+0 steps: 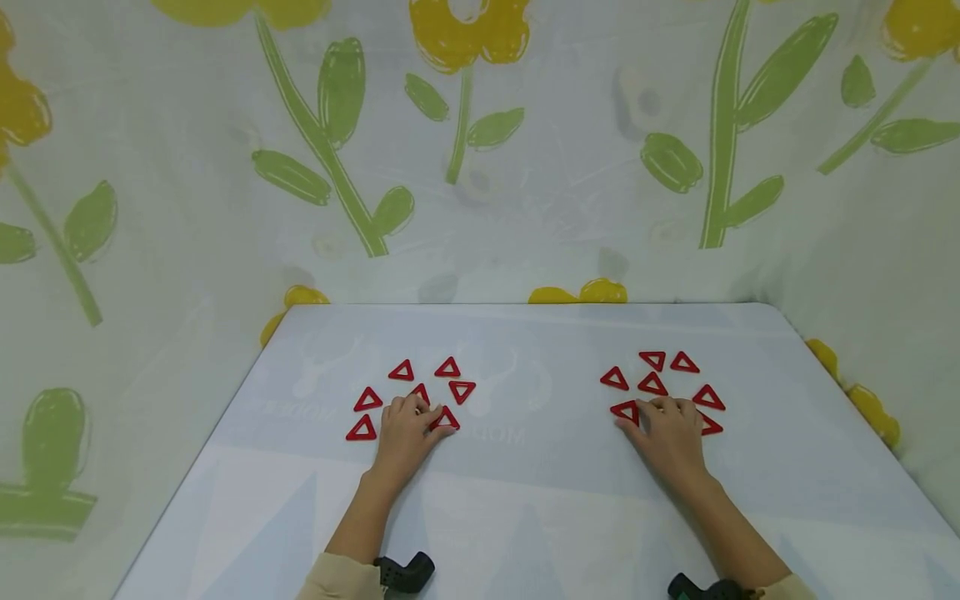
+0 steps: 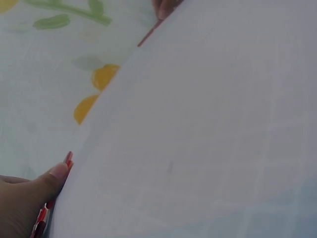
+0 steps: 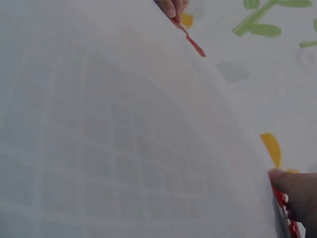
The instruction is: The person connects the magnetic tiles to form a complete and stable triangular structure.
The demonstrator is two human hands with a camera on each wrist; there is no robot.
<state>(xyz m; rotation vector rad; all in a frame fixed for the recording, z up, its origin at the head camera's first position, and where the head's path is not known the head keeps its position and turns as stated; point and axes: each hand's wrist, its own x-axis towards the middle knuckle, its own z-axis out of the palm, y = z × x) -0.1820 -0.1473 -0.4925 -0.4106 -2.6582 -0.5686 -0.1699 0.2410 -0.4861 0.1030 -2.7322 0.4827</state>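
Note:
My left hand (image 1: 405,433) is over the left group of small red triangle frames, its thumb and forefinger pinching the red triangle (image 1: 454,416) at the group's near right. In the left wrist view, the thumb (image 2: 58,172) lies against a red edge. Over the right group, my right hand (image 1: 672,437) pinches the red triangle (image 1: 625,406) at that group's near left. Its thumb (image 3: 278,179) also meets a red edge in the right wrist view. Part of another triangle (image 1: 710,427) is hidden behind the right hand, and the left fingers partly cover one more (image 1: 422,390).
Several loose triangles lie around each hand, among them one at far left (image 1: 362,437) and one at far right (image 1: 709,406). All lie flat on the pale table (image 1: 540,483). A flower-printed curtain (image 1: 555,208) hangs behind the table's back edge. Each wrist wears a black device (image 1: 408,573).

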